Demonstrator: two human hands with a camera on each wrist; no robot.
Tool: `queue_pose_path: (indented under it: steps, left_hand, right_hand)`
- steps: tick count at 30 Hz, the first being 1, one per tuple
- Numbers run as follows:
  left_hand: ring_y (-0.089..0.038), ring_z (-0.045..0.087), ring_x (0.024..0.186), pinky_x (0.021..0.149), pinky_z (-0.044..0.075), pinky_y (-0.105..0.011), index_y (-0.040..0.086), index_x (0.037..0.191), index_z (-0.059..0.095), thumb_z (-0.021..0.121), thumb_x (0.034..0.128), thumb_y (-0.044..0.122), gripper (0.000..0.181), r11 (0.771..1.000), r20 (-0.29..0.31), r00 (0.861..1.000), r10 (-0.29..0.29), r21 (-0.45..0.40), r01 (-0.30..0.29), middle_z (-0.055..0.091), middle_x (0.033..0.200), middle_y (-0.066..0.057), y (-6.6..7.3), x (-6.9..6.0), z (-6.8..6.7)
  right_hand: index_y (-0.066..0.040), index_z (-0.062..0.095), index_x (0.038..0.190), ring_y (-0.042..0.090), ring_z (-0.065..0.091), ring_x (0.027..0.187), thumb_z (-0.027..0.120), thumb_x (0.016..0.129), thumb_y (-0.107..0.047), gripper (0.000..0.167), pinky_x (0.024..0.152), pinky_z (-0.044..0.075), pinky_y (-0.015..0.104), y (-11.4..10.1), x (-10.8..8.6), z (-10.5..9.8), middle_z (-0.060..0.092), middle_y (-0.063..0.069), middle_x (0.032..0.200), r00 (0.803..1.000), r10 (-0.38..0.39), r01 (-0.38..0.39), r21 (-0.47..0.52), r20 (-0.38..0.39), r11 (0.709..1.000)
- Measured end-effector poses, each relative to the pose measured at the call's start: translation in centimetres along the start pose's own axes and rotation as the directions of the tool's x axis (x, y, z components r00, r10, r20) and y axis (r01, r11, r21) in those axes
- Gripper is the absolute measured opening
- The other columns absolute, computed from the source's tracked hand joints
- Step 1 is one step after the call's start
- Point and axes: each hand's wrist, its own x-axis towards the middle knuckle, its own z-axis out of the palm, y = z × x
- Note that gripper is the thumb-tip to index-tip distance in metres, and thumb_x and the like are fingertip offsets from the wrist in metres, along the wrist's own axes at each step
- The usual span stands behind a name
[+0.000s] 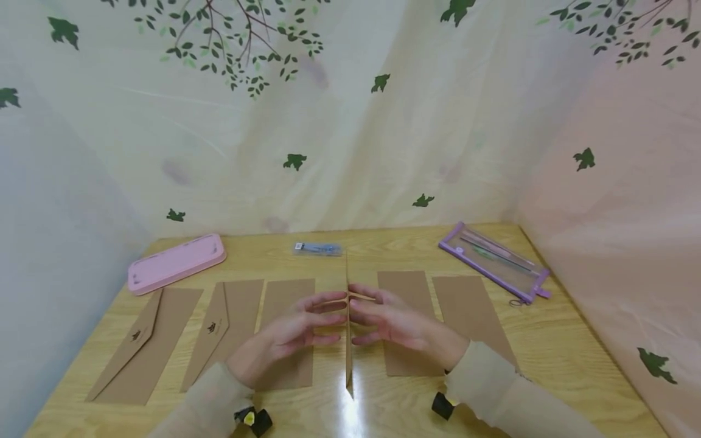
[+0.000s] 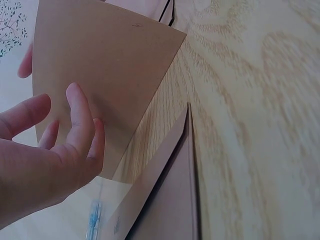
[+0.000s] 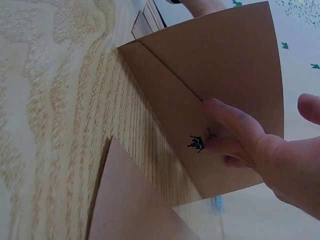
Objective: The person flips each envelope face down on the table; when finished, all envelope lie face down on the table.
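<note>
From my feed, the left grip [image 1: 298,322] is a bare hand with fingers reaching forward and spread, fingertips against one face of a brown paper envelope [image 3: 215,70]. The right grip [image 1: 391,316] meets the opposite face the same way, its thumb away from the paper. Neither grip is curled round anything; I have the envelope between two sets of fingertips, upright and nearly edge-on to my head camera, above the middle of the wooden tabletop [image 1: 394,398]. I can't tell whether its lower edge touches the wood. Its flap [image 3: 167,95] faces the right grip, and two of those fingers lie near the black crown print [image 3: 195,143].

To my left lie two envelopes with flaps up [image 1: 221,340], then a plain-faced envelope [image 1: 287,368] partly under the left grip. To my right I count two more plain-faced envelopes [image 1: 468,304], the nearer one partly covered by the right grip.

Along the back I have a pink case [image 1: 176,263] at left, a small clear packet with something blue inside [image 1: 317,249] near the middle, and a purple-trimmed clear pouch [image 1: 493,263] at right. Behind hangs a pale leaf-print curtain [image 1: 339,121].
</note>
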Motion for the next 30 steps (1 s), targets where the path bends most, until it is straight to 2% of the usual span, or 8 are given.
queue_pose_path:
  steps: [11,22,30]
  left_hand:
    - [-0.030,0.053,0.128,0.099,0.052,-0.045,0.003,0.155,0.036,0.061,0.0988,0.003,0.061,1.000,0.002,1.000,-0.009,0.010,0.009,0.041,0.154,-0.018,0.12,0.49,0.03]
    - [-0.035,0.048,0.132,0.101,0.050,-0.049,0.001,0.156,0.033,0.061,0.0991,0.005,0.063,1.000,0.000,1.000,-0.029,0.007,0.029,0.033,0.160,-0.020,0.01,0.31,0.06]
    - [-0.035,0.047,0.134,0.105,0.046,-0.053,0.001,0.155,0.033,0.061,0.0985,0.004,0.063,0.999,0.007,0.999,-0.032,0.007,0.032,0.032,0.159,-0.020,-0.18,0.13,-0.07]
  right_hand:
    - [-0.002,0.004,0.161,0.043,0.023,0.148,0.055,0.106,-0.021,0.078,0.105,0.043,0.059,-0.04,-0.10,-0.27,0.012,0.025,0.165,1.000,-0.004,0.004,-0.010,-0.018,1.000]
    - [-0.002,0.004,0.161,0.044,0.029,0.146,0.056,0.105,-0.020,0.079,0.107,0.038,0.064,0.30,0.14,-0.39,0.021,0.029,0.162,1.000,-0.004,0.004,0.000,-0.025,1.000]
    - [-0.002,0.006,0.162,0.044,0.031,0.145,0.055,0.106,-0.019,0.077,0.103,0.046,0.058,0.36,0.13,-0.28,0.024,0.028,0.161,0.999,0.000,-0.001,-0.007,-0.046,1.000]
